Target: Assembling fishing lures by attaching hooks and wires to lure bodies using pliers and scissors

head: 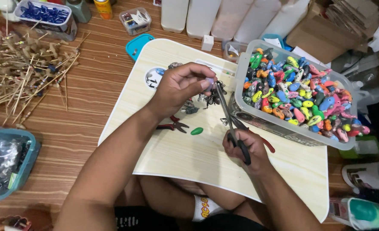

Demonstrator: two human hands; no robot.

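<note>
Lying at the far left, a heap of thin wooden sticks (22,64) spread over the wooden floor (87,111), with a teal-rimmed tub (7,164) nearer the person. On the pale lap table (189,158), the left hand (179,87) was curled, its fingertips pinching a small pale purple piece (209,82) above a cluster of dark metal hooks (208,97). Just below lay small red-handled pliers (172,125) and, beside them, a loose green oval piece (196,131). The right hand (245,147) was closed around the handles of long black-gripped pliers (230,115), whose tips reached up to touch the purple piece. Further right, a clear plastic bin (283,124) rested on the table's corner, filled with many painted lure bodies (300,94) in many colours.
</note>
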